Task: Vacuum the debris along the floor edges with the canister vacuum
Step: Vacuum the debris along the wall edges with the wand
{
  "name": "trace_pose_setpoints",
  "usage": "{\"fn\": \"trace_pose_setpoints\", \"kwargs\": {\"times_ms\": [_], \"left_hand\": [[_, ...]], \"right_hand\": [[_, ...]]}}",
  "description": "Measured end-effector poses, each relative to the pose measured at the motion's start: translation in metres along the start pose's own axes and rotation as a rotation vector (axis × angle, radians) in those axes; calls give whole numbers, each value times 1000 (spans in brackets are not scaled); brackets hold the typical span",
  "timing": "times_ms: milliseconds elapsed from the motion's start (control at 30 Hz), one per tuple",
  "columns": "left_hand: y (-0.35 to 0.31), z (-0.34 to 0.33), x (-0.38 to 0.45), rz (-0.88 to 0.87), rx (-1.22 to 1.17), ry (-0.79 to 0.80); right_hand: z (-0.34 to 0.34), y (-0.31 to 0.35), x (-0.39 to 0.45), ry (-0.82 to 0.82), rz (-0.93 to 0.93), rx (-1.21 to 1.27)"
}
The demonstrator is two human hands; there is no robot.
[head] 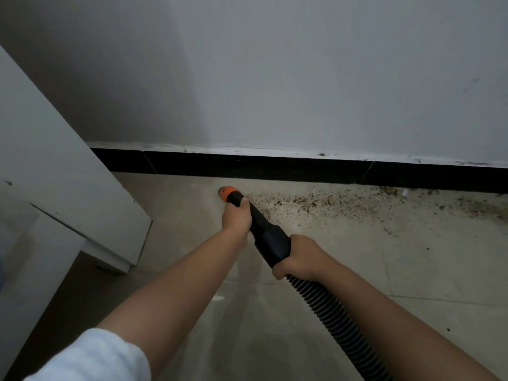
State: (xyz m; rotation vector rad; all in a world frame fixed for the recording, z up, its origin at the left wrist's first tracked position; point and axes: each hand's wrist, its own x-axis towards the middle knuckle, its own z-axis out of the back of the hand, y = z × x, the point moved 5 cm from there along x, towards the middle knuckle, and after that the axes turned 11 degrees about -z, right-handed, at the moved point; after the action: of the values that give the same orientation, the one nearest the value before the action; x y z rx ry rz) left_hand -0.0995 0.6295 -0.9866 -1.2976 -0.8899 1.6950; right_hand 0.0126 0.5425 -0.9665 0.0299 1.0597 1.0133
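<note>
A black vacuum nozzle with an orange tip (pixel 229 193) points down at the beige tiled floor, close to the black baseboard (pixel 247 167). My left hand (pixel 237 217) grips the nozzle just behind the orange tip. My right hand (pixel 298 257) grips the thick black cuff (pixel 272 240) where the ribbed black hose (pixel 330 317) joins. Brown crumbly debris (pixel 324 202) is scattered along the floor edge to the right of the tip, stretching to the right side of the view. The canister is out of view.
A white cabinet (pixel 68 188) stands on the left, its corner near the baseboard. A grey wall (pixel 302 78) rises above the baseboard. The hose trails off the bottom edge between my arms. Beige floor tiles (pixel 412 270) spread to the right.
</note>
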Motion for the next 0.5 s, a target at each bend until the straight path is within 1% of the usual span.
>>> {"fn": "trace_pose_setpoints", "kwargs": {"times_ms": [167,233,333,400,500], "left_hand": [[10,18,-11,-13,-1,-114],[15,23,-18,-25,-16,-140],[14,31,-29,-124,0,-181],[12,35,-33,-177,-30,-192],[16,48,-30,-141,-44,-226]], "right_hand": [[-6,8,-8,65,51,-38],[-9,7,-15,67,73,-40],[-17,4,-20,43,102,-34],[-24,5,-20,40,112,-19],[-33,16,-17,75,108,-23]]}}
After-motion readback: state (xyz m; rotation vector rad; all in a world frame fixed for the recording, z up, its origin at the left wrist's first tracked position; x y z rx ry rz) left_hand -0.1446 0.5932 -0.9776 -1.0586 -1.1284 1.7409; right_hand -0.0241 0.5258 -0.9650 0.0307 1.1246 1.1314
